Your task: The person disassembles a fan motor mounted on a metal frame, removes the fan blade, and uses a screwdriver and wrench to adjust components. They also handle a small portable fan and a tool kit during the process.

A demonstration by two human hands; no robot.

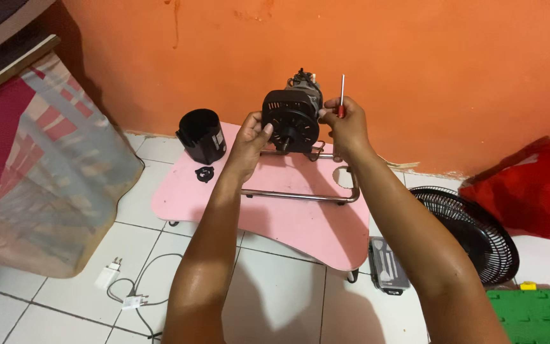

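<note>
A fan motor (293,118) is held up above the pink table (300,223), its long axis running toward the camera, with the round vented face and short shaft pointed at the viewer and the windings turned to the orange wall (415,64). Nearest, a white charger and cable (125,290), a small tool case (388,264) and a black fan grille (479,232) lie on the tiled floor. On the table a metal frame (307,194) sits below the motor, a black cup-shaped cover (202,135) and a small black cap (205,173) to the left. The motor's left edge is clasped by the left hand (249,143), fingers curled on it. The right hand (348,127) is closed on a red-handled screwdriver (341,95), held upright, and touches the motor's right side.
</note>
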